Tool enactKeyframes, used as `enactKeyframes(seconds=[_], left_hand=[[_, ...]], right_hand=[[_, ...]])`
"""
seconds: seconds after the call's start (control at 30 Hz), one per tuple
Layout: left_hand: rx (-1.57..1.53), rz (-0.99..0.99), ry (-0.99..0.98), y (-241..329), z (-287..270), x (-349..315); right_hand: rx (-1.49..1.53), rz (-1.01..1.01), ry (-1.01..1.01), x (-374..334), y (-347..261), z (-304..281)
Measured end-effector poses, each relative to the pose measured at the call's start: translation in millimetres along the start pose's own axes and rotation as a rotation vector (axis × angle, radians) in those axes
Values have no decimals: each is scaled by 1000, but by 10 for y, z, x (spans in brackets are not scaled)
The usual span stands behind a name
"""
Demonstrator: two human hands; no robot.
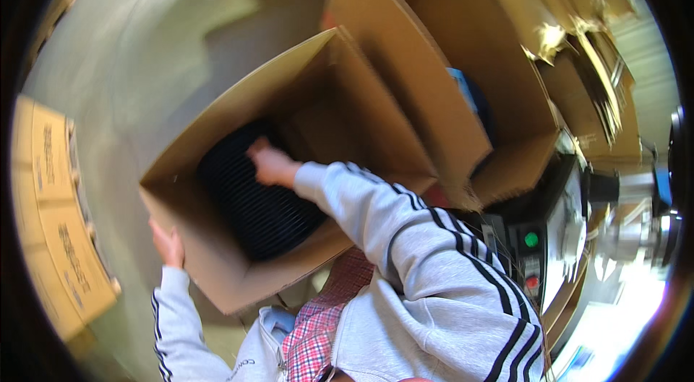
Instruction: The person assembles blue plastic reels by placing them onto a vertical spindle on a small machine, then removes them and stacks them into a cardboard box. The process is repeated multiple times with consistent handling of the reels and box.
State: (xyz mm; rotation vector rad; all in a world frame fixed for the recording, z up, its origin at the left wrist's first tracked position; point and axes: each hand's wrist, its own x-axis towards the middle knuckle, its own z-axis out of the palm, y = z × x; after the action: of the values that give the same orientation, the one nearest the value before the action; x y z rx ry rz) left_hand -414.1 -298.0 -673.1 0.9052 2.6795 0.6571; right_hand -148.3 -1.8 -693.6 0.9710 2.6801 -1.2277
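Inside the open cardboard box [206, 266] sits a black ribbed cylinder, maybe stacked rings, tilted toward the left. Right hand [271, 164] is on or just over it, fingers partly curled; too blurry to tell if it's gripping. Left hand [170, 245] is at the box's outer left side, grip unclear too. Looks like the reaching-in step, so next calls for a secure hold and a braced box, imo.

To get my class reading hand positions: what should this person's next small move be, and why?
Probably close the fingers of the right hand on the black ribbed cylinder. That hand reaches into the open cardboard box over the cylinder, and the left hand at the box's side could steady it; blur hides whether there is a grip.
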Motion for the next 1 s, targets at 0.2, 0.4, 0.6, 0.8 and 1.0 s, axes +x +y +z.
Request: enactKeyframes(seconds=[0.2,0.4,0.6,0.8,1.0], left_hand=[[15,-16,-29,15,8,172],[347,-115,-24,402,-87,266],[-499,767,-231,3198,-289,-207],[-175,1688,-791,6871,-5,-1736],[858,1646,-681,7928,2397,-2219]], right_hand=[[582,-396,143,-1643,-1227,-715],[618,-216,166,-3368,-876,-718],[749,249,534,-4740,-450,-716],[777,223,636,-5233,-377,-726],[841,573,947,-6153,-408,-816]])
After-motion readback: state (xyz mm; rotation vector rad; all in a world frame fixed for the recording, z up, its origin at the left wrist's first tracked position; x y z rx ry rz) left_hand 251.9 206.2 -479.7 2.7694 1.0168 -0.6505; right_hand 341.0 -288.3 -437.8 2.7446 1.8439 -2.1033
